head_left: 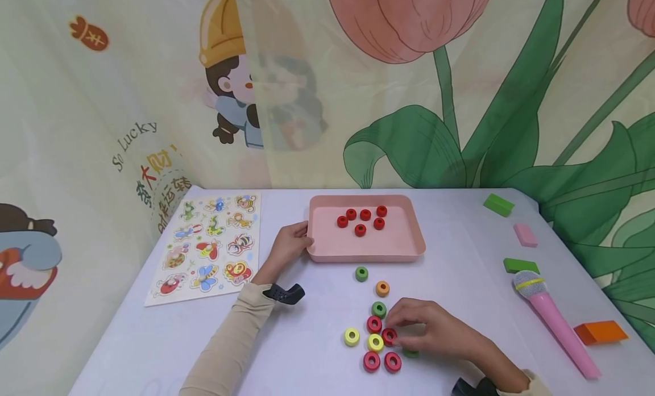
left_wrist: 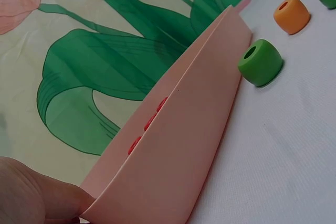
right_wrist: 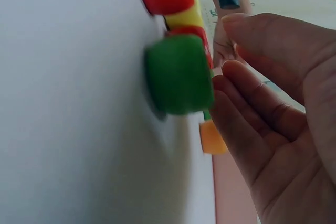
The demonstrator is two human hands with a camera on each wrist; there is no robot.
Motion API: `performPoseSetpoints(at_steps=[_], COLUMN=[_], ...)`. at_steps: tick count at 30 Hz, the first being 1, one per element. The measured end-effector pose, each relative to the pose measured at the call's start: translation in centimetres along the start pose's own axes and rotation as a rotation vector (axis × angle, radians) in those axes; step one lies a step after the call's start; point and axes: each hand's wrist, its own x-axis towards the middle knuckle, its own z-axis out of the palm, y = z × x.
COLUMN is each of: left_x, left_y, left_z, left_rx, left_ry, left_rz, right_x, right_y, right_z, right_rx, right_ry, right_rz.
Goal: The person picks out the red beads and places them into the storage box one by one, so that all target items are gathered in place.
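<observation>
A pink tray [head_left: 365, 254] holds several red beads [head_left: 360, 230]. My left hand [head_left: 286, 247] grips its left side; in the left wrist view, fingers meet the tray's rim [left_wrist: 157, 111] at the near corner. My right hand [head_left: 435, 328] hovers among loose beads with its thumb and fingers apart. Its fingertips are close to a red bead [head_left: 389, 336]; whether they touch it is unclear. Partly hidden under this hand is a green bead [head_left: 411, 353], which stands before the parted fingers in the right wrist view. Yellow beads [head_left: 351, 337] and more red beads [head_left: 371, 361] lie left of it.
Between tray and right hand lie a green bead [head_left: 361, 274] and an orange bead [head_left: 382, 288]. A sticker sheet [head_left: 210, 245] lies at left. At right are a pink microphone [head_left: 563, 330], an orange block [head_left: 601, 332], green blocks [head_left: 498, 205] and a pink block [head_left: 525, 235].
</observation>
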Motion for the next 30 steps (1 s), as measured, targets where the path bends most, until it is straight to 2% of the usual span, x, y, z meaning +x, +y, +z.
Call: performPoseSetpoints(at_steps=[9,22,30], left_x=[0.10,0.06,0.03], left_y=[0.12,0.09,0.02], left_z=[-0.04,0.08,0.11], left_rx=[0.020,0.016,0.006], left_ry=[0.000,-0.001,0.001], left_rz=[-0.023,-0.023,-0.020], right_x=[-0.02,0.18,0.02], right_y=[0.01,-0.16,-0.51], right_z=[0.57,0.83,0.10], right_rx=[-0.012,-0.060,-0.088], right_ry=[-0.027,-0.056,-0.009], right_rz=[-0.002,0.095,0.056])
